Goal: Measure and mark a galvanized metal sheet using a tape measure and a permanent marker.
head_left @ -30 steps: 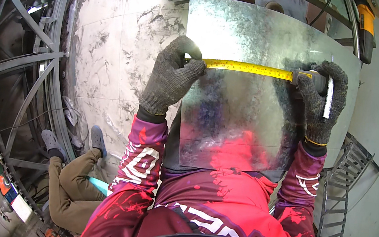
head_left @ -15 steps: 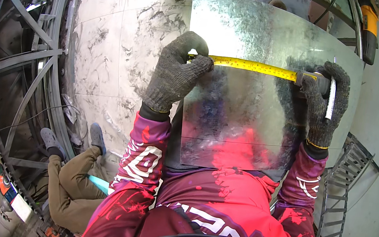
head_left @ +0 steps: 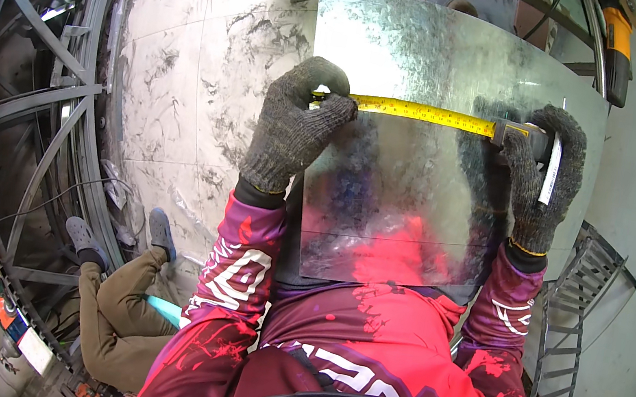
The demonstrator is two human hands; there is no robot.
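Tape measure [head_left: 425, 113]: spans the metal sheet [head_left: 394, 181], left to right.
Left hand [head_left: 293, 133]: pinches its end near the sheet's left edge, seemingly to anchor it.
Right hand [head_left: 535, 186]: wraps its case, likely for tautness (a slim white stick [head_left: 551, 172] tucked alongside).

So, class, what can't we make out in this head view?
All in the head view:
Yellow tape: left end hidden by the left hand; markings too small to read reliably.
Tape case: partly covered by the right hand.
Co-worker's legs: upper body hidden behind the left sleeve.
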